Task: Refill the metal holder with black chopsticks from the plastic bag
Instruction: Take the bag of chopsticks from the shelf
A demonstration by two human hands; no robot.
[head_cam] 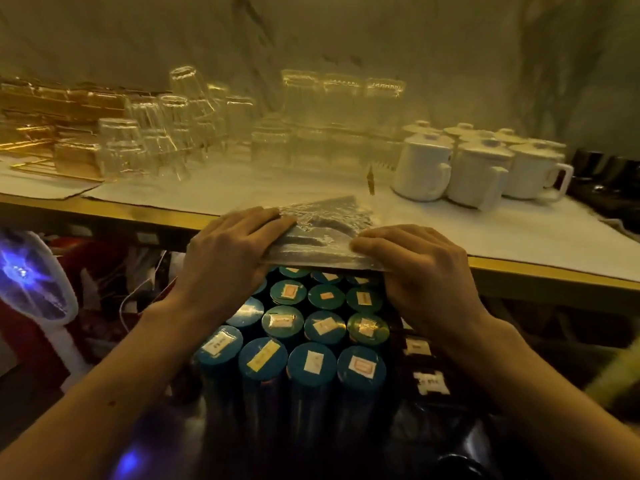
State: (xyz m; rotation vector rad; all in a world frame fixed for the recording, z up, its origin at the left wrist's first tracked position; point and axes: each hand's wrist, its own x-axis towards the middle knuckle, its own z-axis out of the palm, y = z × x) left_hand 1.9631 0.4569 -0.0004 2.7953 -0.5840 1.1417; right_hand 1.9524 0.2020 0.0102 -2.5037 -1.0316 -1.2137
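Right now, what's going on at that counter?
A person has both hands on a clear plastic bag of dark sticks, presumably the black chopsticks, lying at the front edge of the counter. The left hand presses on the bag's left end; the right hand grips its right corner. The bag looks unopened so far, and no metal holder is in view. Behind it stand upturned glasses and white lidded mugs; teal-lidded canisters sit below the counter.
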